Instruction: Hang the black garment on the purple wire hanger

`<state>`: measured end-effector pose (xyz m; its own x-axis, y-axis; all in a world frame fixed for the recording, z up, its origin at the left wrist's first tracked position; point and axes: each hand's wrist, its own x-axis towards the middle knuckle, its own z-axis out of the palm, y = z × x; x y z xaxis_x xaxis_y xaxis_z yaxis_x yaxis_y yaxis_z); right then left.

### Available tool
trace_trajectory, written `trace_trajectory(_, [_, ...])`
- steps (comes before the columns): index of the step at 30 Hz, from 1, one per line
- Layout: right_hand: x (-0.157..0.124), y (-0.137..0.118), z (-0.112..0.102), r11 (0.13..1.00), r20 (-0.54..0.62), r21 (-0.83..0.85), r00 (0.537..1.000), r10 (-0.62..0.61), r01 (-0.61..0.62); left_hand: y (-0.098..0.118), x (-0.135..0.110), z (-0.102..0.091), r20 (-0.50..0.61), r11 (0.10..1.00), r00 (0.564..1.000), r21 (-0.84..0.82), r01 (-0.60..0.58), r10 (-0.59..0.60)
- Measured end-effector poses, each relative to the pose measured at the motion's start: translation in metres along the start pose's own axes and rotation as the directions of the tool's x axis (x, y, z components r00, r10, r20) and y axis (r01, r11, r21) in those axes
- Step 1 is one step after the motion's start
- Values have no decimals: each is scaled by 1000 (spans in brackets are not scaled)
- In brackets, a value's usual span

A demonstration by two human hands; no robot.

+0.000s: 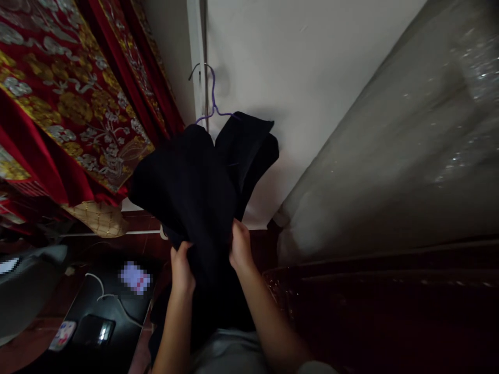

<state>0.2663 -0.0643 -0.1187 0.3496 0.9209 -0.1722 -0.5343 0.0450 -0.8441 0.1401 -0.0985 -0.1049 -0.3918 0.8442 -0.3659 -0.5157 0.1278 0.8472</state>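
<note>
A black garment (195,182) hangs from a purple wire hanger (214,98), whose metal hook catches on a white pole (198,41) by the wall. My left hand (182,267) grips the garment's left edge, thumb on top. On the opposite edge, my right hand (240,244) is closed around the cloth in the same way. Between them the fabric runs down toward my body. Its folds are too dark to make out, and most of my fingertips are hidden behind it.
Red embroidered garments (78,98) hang at the upper left. A black table (74,296) at lower left bears a white cable (120,306), a black phone-like device (94,331) and a colourful case (63,335). Plastic-covered clothing (390,156) fills the right side.
</note>
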Motion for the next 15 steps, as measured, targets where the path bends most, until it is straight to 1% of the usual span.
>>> trace_trajectory(1, [0,-3,0,1000,-12,28,1000,0,0,2,3,-1,-25,996,996,-6,-90,89])
trace_trajectory(2, [-1,-7,-1,999,-20,51,1000,8,-7,5,4,-3,-36,980,979,-10,-199,198])
trace_trajectory(3, [-1,-11,-2,998,-16,66,1000,20,-19,8,4,-3,-42,946,945,-6,-324,323])
trace_trajectory(4, [-1,-15,-2,997,-3,75,1000,30,-30,10,2,-3,-42,891,890,14,-453,454])
trace_trajectory(5, [-2,-18,-2,996,17,80,999,33,-35,12,-2,-3,-44,824,823,46,-565,567])
trace_trajectory(6, [-3,-22,-2,996,41,81,999,26,-30,13,-7,-1,-34,763,763,81,-642,646])
trace_trajectory(7, [-4,-25,-2,997,69,75,998,15,-20,13,-12,2,2,726,730,108,-680,683])
trace_trajectory(8, [-5,-27,-1,998,98,62,995,1,-8,11,-16,6,71,721,730,123,-682,679])
trace_trajectory(9, [-7,-29,0,999,129,41,992,-11,5,9,-20,10,159,742,752,127,-659,640])
trace_trajectory(10, [-9,-31,1,1000,169,13,986,-18,16,6,-23,14,256,774,775,130,-620,578])
trace_trajectory(11, [-10,-32,2,1000,215,-21,976,-17,23,2,-25,19,338,801,788,137,-582,515])
trace_trajectory(12, [-12,-34,3,998,264,-58,964,-12,28,-3,-25,23,393,817,792,151,-556,466])
trace_trajectory(13, [-13,-36,4,995,311,-93,950,-4,35,-7,-25,26,416,821,794,169,-546,443])
trace_trajectory(15, [-16,-39,3,986,380,-157,925,13,51,-13,-23,30,407,813,802,202,-545,437])
